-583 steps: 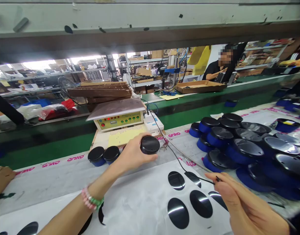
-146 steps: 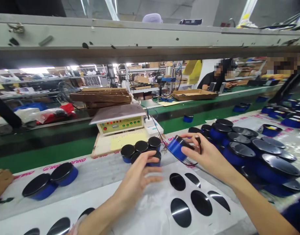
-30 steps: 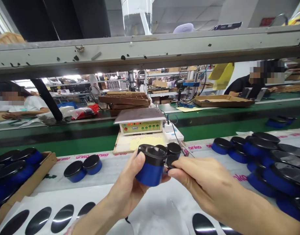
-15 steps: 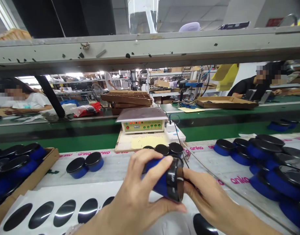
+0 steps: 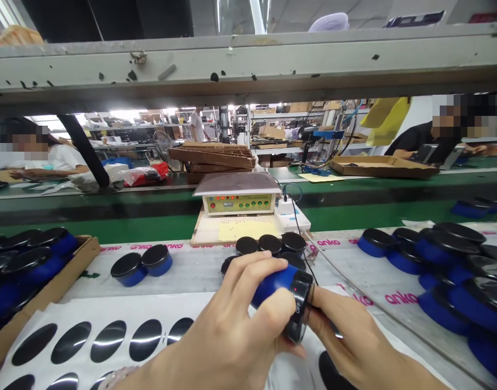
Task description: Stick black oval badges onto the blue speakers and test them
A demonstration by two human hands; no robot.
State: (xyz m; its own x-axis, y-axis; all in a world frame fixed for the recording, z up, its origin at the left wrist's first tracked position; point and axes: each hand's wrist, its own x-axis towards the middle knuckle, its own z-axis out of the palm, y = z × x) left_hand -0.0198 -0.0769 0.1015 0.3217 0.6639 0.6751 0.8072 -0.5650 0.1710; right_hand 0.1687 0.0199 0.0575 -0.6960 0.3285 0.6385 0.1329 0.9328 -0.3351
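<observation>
My left hand [image 5: 236,319] is wrapped round a blue cylindrical unit [image 5: 276,284] with a black end band lettered "OFF". The unit is tilted, its black end towards the right. Against that end, my right hand [image 5: 350,330] has its thumb and fingers pinched together; what they hold, if anything, is hidden. Under the hands lies a white sheet [image 5: 122,309] with rows of glossy black discs [image 5: 108,341]. Just behind the hands stand several blue units with black tops [image 5: 269,245].
At the left is a cardboard box [image 5: 76,265] of blue units; more units [image 5: 447,246] are piled at the right. A control box [image 5: 240,203] stands ahead, and a cable [image 5: 378,295] crosses the bench. A shelf beam [image 5: 248,62] spans overhead. Two people sit beyond.
The unit has been turned a little in my left hand, whose thumb has moved up onto the black band. Both hands have shifted slightly right, and the camera view has moved a little.
</observation>
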